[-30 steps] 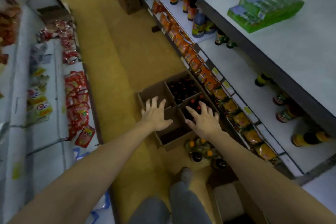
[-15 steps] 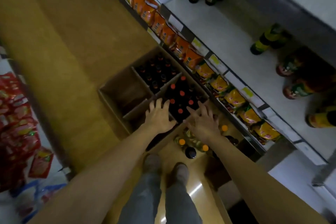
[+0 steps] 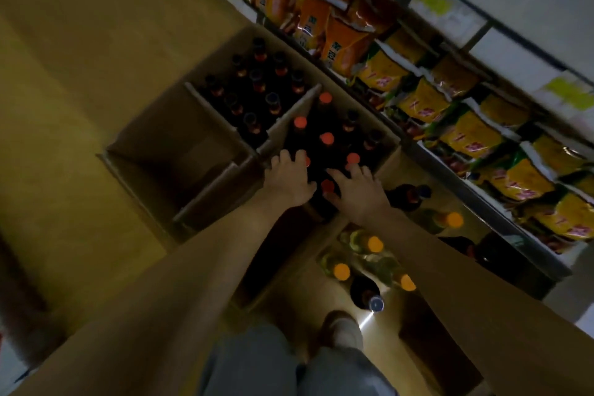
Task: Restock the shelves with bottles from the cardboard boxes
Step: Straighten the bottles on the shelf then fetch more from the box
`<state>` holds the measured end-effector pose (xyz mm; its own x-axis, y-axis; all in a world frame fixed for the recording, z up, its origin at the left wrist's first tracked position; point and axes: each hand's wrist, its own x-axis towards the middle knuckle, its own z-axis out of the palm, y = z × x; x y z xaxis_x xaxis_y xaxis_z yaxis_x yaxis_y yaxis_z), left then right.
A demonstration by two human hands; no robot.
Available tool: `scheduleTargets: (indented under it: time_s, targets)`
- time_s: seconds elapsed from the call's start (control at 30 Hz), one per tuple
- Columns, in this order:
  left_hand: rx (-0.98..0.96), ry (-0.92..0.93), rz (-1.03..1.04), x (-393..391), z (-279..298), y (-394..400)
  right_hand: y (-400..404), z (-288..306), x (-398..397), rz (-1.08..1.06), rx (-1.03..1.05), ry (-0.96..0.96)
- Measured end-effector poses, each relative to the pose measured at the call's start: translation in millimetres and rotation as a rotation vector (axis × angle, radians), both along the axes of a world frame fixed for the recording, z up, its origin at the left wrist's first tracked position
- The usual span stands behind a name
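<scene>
Both hands down in the cardboard box [image 3: 382, 154] on the floor; left hand [image 3: 289, 178] and right hand [image 3: 360, 193] spread loosely over the red-capped bottles [image 3: 327, 138]. Fingers reach among the caps; whether either has hold of one, I cannot tell.

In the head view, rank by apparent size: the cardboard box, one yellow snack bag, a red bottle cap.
1. cardboard box
2. yellow snack bag, though the blur makes its edges unsure
3. red bottle cap
</scene>
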<state>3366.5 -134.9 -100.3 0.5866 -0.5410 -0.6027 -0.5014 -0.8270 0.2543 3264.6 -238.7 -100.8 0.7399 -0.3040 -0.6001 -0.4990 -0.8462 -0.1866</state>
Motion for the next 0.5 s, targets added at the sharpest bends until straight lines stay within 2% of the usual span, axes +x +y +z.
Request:
scheduleTargets:
  time_s: [0.13, 0.27, 0.5]
  targets:
    - [0.008, -0.045, -0.058, 16.4, -42.1, -15.1, -2.0, -41.1, 13.0, 0.091, -0.07, -0.001]
    - [0.019, -0.002, -0.122, 25.6, -74.6, -26.9, -5.1, -70.6, 21.2, 0.156, -0.105, 0.015]
    - [-0.032, -0.265, -0.208, 28.6, -97.2, -26.5, 2.6, -97.3, 15.5, 0.084, -0.127, -0.203]
